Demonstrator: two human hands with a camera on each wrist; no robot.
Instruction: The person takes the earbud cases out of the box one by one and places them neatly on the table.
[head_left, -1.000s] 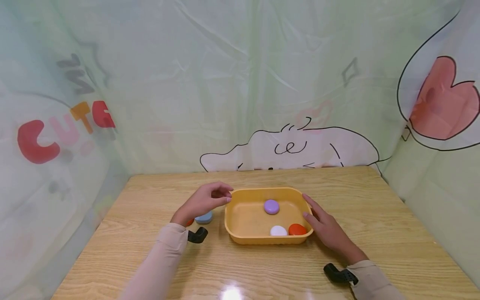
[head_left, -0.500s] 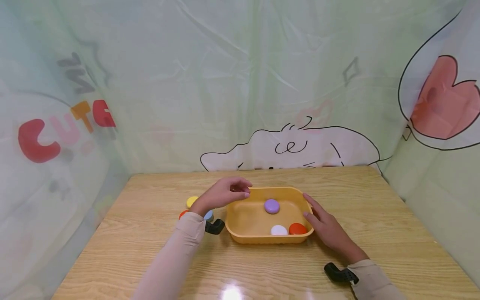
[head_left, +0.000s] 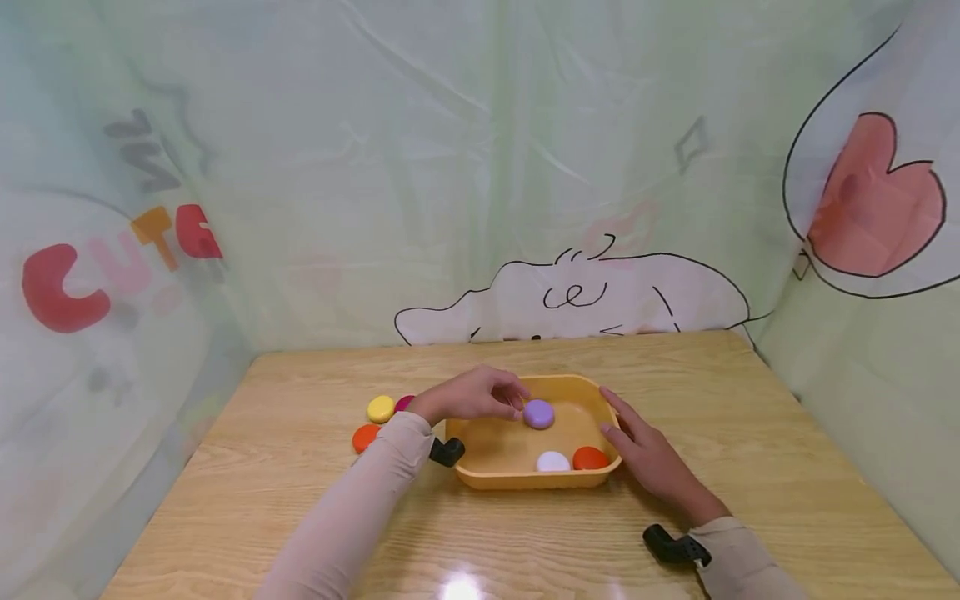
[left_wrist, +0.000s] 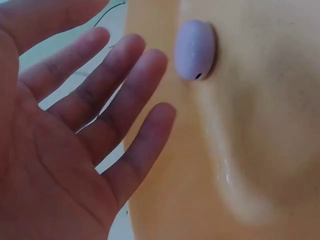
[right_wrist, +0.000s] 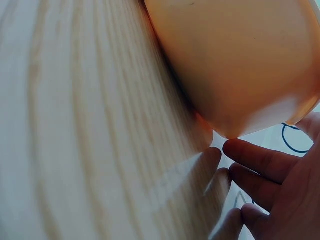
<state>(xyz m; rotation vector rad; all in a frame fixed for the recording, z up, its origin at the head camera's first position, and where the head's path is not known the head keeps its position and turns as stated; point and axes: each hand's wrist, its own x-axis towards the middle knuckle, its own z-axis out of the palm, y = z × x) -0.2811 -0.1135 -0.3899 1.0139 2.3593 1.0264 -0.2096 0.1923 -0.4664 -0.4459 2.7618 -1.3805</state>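
Observation:
A shallow orange-yellow plastic bin stands on the table. Inside lie a purple rounded disc, a white disc and a red disc. My left hand hovers over the bin's left part, fingertips close to the purple disc. In the left wrist view its fingers are spread and apart from the purple disc, the palm bare. My right hand rests at the bin's right side, thumb at the rim. Its fingers look fairly straight beside the outer wall in the right wrist view.
Left of the bin, a yellow disc, an orange disc and a dark pink disc lie on the wooden table, partly behind the left arm. A printed cloth hangs along the back and sides.
My left hand has moved right, from the bin's left rim to over its inside beside the purple disc. The yellow and dark pink discs have come into view. My right hand stays in place.

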